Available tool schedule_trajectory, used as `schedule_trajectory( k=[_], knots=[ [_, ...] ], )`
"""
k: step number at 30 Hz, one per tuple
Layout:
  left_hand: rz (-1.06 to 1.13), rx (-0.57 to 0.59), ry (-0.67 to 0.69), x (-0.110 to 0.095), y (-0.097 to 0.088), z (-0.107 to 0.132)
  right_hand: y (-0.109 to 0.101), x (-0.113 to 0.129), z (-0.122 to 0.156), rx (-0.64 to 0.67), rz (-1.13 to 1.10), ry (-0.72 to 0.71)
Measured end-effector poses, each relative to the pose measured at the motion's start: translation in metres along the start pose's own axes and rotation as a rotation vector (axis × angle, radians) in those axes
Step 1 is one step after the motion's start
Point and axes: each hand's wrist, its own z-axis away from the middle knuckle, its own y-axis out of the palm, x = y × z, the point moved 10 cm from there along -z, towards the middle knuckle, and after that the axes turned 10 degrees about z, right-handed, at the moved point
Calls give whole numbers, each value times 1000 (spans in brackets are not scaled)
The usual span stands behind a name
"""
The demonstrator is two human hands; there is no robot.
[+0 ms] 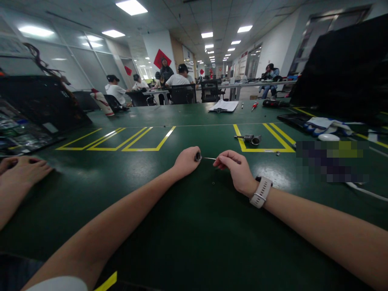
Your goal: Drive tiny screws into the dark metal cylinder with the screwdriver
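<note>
My left hand (188, 161) is wrapped round a dark cylindrical metal part (198, 156), whose round open end faces right. Most of that part is hidden by the fingers. My right hand (232, 165), with a watch on its wrist, pinches a thin metal rod-like tool (209, 158). The tool's tip points left at the part's open end; whether they touch I cannot tell. On the green table below the hands lies a tiny ring (213, 183). Beyond my right hand, a similar metal part with a round opening and thin shaft (254, 140) rests inside yellow tape lines.
Another person's hand (26, 171) rests on the table (145, 226) at the left. A small metal piece (278, 153) lies by the tape. Farther back are a clipboard (223, 106), a red screwdriver (254, 106) and gloves (327, 125). A white bottle (102, 103) stands back left.
</note>
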Motion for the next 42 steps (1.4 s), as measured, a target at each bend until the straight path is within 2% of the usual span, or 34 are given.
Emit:
schedule_trajectory(
  k=[4,9,14,20,24,28,33,37,42],
  knots=[
    [120,-99,-11,9,-8,-2,2,19,5,21,274,-129],
    [217,-206,-77,25,-16,-5,29,33,16,216,597,-301],
    [238,-319,-206,36,-27,0,51,41,30,310,862,-505],
    [290,-340,-165,29,-28,2,67,41,35,373,1235,-758],
    [340,-290,-96,25,-23,0,59,36,23,316,1363,-780],
    [315,-158,-11,15,-13,-1,42,36,11,208,1280,-693],
    [171,13,56,-2,1,1,19,54,15,76,833,-647],
    [63,89,126,-15,7,4,19,50,16,166,612,-575],
    [15,134,177,-23,11,6,27,41,13,261,579,-507]
  ],
)
